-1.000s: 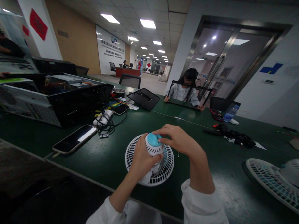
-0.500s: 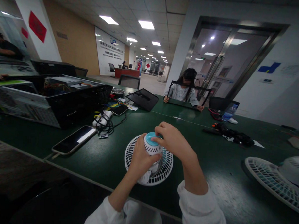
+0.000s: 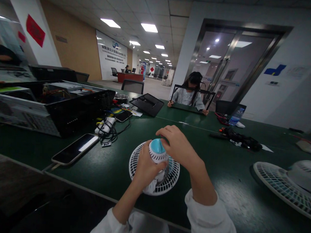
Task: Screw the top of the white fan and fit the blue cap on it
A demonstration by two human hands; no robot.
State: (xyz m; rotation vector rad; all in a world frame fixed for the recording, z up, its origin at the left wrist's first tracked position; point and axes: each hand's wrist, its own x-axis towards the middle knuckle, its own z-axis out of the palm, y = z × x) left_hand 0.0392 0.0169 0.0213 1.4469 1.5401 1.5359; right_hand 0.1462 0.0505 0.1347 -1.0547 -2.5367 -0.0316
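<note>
Near the counter's (image 3: 220,173) front edge, right of the phone (image 3: 75,148), the left hand (image 3: 146,167) wraps the small fan's (image 3: 156,164) motor housing while right-hand fingertips (image 3: 167,139) pinch its blue cap (image 3: 156,145), which could slip if twisted hard.

A phone (image 3: 75,149) lies on the green table (image 3: 113,162) at nine o'clock, beside tangled cables (image 3: 107,131) and an open computer case (image 3: 47,104). At three o'clock lies a second fan grille (image 3: 280,190); at twelve, a seated person (image 3: 190,94) holds a black frame (image 3: 190,104).

On the desk (image 3: 220,173) a small fan (image 3: 155,169) lies centre, a phone (image 3: 75,148) to its left (a computer case (image 3: 51,104) behind that), another fan (image 3: 288,185) far right.
</note>
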